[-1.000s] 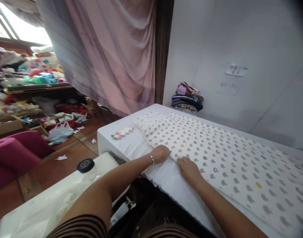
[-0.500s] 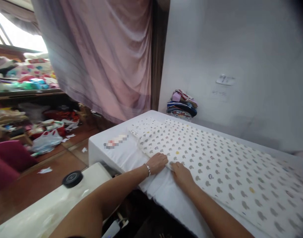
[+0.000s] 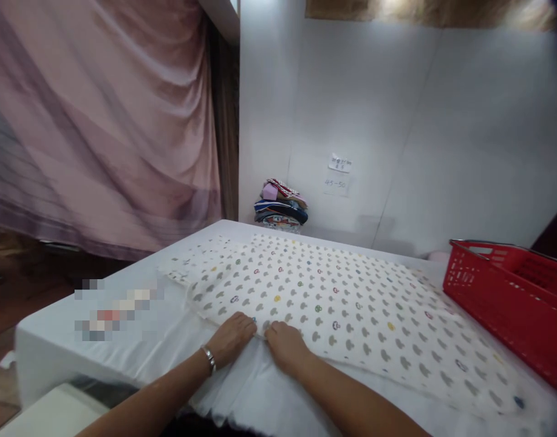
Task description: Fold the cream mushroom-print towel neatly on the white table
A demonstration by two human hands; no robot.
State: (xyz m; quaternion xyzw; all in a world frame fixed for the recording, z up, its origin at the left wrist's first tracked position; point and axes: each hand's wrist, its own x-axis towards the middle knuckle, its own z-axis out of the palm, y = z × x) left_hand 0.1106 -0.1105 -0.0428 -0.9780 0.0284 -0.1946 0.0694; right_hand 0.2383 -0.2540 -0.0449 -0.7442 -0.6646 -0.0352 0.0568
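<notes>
A white cloth with grey mushroom prints lies spread over a white-covered table. My left hand, with a silver bracelet at the wrist, pinches the near edge of this cloth. Just to its right, my right hand has its fingers closed on the same edge. A small gap separates the two hands. At the cloth's left end lies a paler piece with small dots. A pixelated item is on the table to the left.
A red plastic basket stands at the right. Folded fabrics are stacked by the wall behind the table. A pink curtain hangs at the back left, and a pale surface shows at the lower left.
The view has swung to the right, bringing the red basket in and taking the cluttered shelves and black round object out. Both hands remain at the cloth's near edge.
</notes>
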